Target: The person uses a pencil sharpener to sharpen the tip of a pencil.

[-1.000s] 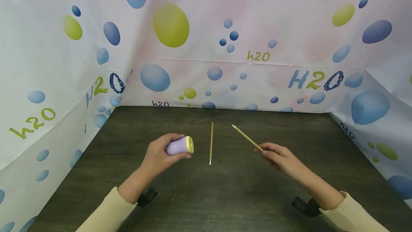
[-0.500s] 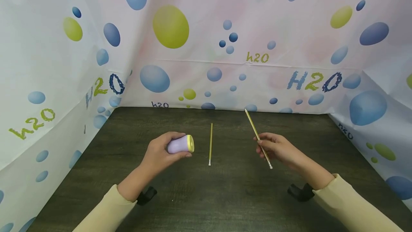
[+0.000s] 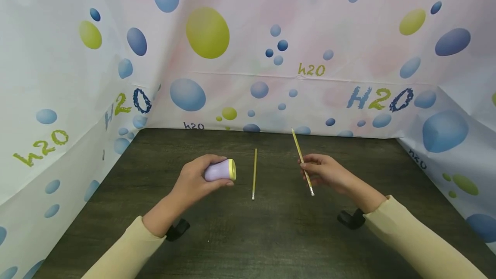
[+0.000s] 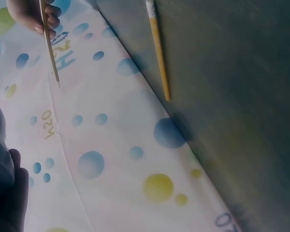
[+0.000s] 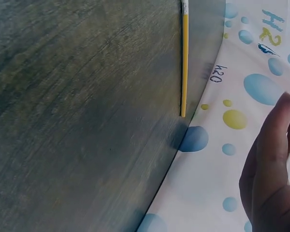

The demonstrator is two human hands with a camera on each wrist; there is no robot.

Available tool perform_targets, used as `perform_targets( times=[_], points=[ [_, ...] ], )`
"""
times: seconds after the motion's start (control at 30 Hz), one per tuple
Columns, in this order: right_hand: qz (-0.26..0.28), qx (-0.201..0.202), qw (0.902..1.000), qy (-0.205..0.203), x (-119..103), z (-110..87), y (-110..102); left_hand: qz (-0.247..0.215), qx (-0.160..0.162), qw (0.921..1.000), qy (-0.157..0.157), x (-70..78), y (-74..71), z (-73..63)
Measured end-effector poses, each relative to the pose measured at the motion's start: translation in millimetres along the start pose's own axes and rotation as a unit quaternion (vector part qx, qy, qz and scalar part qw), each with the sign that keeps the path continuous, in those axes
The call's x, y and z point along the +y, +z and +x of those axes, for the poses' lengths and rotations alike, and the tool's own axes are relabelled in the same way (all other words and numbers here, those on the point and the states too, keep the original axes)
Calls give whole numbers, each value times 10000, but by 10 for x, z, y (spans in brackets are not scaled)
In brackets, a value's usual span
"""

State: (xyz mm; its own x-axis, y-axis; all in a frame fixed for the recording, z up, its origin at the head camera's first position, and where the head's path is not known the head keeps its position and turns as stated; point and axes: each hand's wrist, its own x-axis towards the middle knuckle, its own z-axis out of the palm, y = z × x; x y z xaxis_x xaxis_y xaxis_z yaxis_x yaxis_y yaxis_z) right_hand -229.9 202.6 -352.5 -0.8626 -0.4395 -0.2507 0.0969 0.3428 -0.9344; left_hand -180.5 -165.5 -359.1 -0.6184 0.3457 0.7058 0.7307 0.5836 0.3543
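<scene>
My left hand (image 3: 190,182) holds a lilac, barrel-shaped pencil sharpener (image 3: 218,171) between thumb and fingers, its yellow end with a small hole turned to the right. In my right hand (image 3: 325,170) a yellow pencil (image 3: 296,144) is pinched near its middle, point up and away, white eraser end toward me. A second pencil (image 3: 254,173) lies on the table between the hands, eraser end nearest me. The left wrist view catches the raised pencil (image 4: 49,53) and its sharpened tip. In the right wrist view, the lying pencil (image 5: 185,67) is plain, while the held one is mostly cut off.
A dark wood-grain table (image 3: 232,236) spreads under both hands. White sheeting (image 3: 248,63) printed with bubbles and "H2O" rises along its back and both sides. A black strap device (image 3: 178,230) sits under each wrist.
The right hand has moved up and left, swinging its pencil from a slant toward the left to nearly upright. The left hand and sharpener have risen slightly; the lying pencil stays put.
</scene>
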Motion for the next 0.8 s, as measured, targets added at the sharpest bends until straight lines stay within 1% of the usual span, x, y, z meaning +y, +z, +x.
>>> perform_targets(
  times=[0.27,0.63,0.8],
  points=[
    [-161,54,9998,140,-19,142,12,5,-53,10000,-42,6,25,27],
    [-278,190,9988,363,150,391,54,-40,-100,9999,-44,8,47,35],
    [-255,194,9983,477,196,459,63,-50,-138,9999,7,-1,66,32]
  ],
)
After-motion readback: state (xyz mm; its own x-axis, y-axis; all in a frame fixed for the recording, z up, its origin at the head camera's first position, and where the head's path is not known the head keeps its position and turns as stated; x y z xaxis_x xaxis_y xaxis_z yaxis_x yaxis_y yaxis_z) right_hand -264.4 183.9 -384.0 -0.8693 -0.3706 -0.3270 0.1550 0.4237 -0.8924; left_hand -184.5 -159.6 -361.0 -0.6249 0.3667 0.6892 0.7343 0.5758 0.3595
